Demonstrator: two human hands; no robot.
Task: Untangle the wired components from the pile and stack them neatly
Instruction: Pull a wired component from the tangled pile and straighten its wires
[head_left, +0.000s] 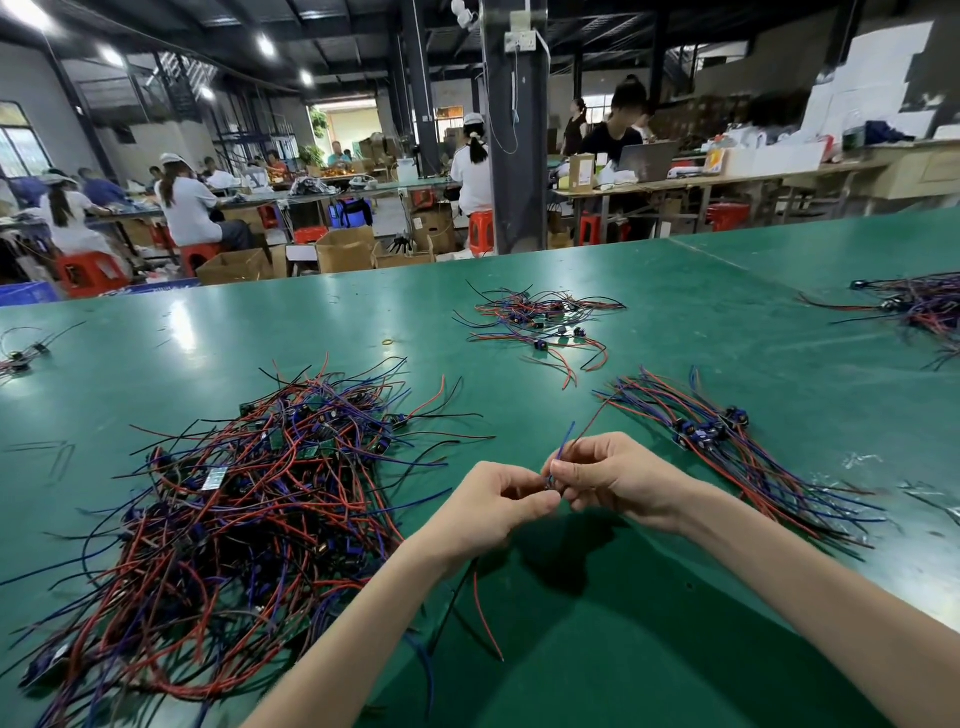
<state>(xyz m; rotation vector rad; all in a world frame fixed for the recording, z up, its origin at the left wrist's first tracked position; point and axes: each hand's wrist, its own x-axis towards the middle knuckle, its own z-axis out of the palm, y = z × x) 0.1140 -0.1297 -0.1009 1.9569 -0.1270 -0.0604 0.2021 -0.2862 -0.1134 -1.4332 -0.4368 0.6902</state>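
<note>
Above the green surface (597, 649), the left hand (493, 506) and right hand (618, 480) both pinch one wired component (551, 480) freed from the tangled pile (249, 499), so straightening its leads and laying it on the aligned stack (727, 447) seems next.
</note>
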